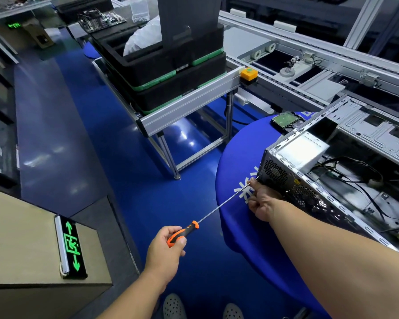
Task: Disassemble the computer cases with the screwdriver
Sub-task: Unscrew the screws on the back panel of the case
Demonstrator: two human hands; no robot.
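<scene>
- The conveyor frame [189, 104] of pale aluminium runs across the upper half of the view, carrying stacked black trays [171, 72] with green edging; an orange push-button box [248, 74] sits at its near corner.
- The round table [247, 226], draped in blue cloth with white lettering, fills the lower right.
- The computer case [346, 171] lies on that table with its side panel off, showing a silver power supply [302, 150] and loose black cables inside; its perforated rear panel faces the person.
- A hard drive [286, 120] rests on the table just beyond the case's far corner.
- A green-lit exit sign [70, 246] lies on a cardboard box at lower left.
- The screwdriver [217, 210] has a long thin shaft and an orange-and-black handle; its tip reaches the lower left corner of the rear panel, probably at a screw, though that spot is too small to make out.
- The left hand [166, 247] grips the handle, fingers curled round it.
- The right hand [260, 201] pinches the shaft near the tip, its fingers [253, 181] narrow against the metal, close beside the case.
</scene>
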